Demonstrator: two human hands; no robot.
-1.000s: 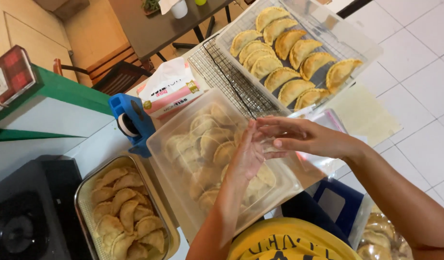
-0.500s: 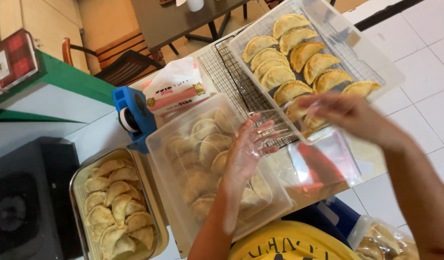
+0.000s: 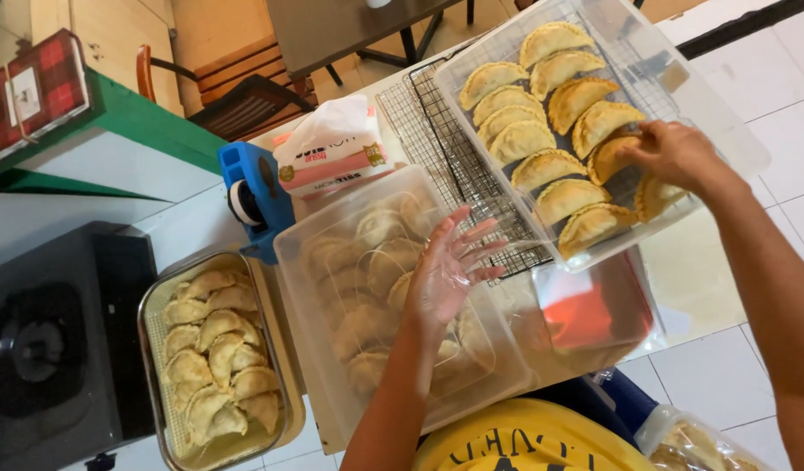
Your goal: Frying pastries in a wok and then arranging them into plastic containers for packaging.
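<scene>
**Ana:** Pastries everywhere, starting nearest us. At the bottom edge a yellow shirt (image 3: 524, 440), and beside it a clear bag (image 3: 694, 445) with more pastries inside. What do you have on the left?

**Ben:** Metal tray (image 3: 153, 349) lined with paper, about 12 pale half-moon pastries (image 3: 217, 358) in overlapping rows, just beside a black stove (image 3: 44, 340).

**Ana:** Now the left hand (image 3: 450, 275). It hovers flat over the lidded clear tub (image 3: 332, 349), fingers (image 3: 476, 235) spread wide and straight, holding nothing. It looks wrapped in thin clear plastic, I'd guess to keep bare skin off the food. Whether the palm touches the lid, I cannot tell.

**Ben:** The tub is already packed, pastries showing dimly through the lid. Just right of it, something red (image 3: 576, 318) under clear plastic.

**Ana:** Further out, the right hand (image 3: 672, 157) reaches into the open clear container (image 3: 725, 113), fingers curled down around a golden baked pastry (image 3: 615, 157) in the right-hand row. A light pinch, I'd say, since the crust could crack.

**Ben:** That container sits half on a wire cooling rack (image 3: 428, 139), and its 2 rows overlap like roof tiles, probably to fit more in.

**Ana:** Behind the tub, a blue tape dispenser (image 3: 258, 196) and a tissue pack (image 3: 332, 157), both within reach for sealing and wiping.

**Ben:** Farthest back, a wooden chair (image 3: 236, 83) and a dark table (image 3: 349, 30).
</scene>
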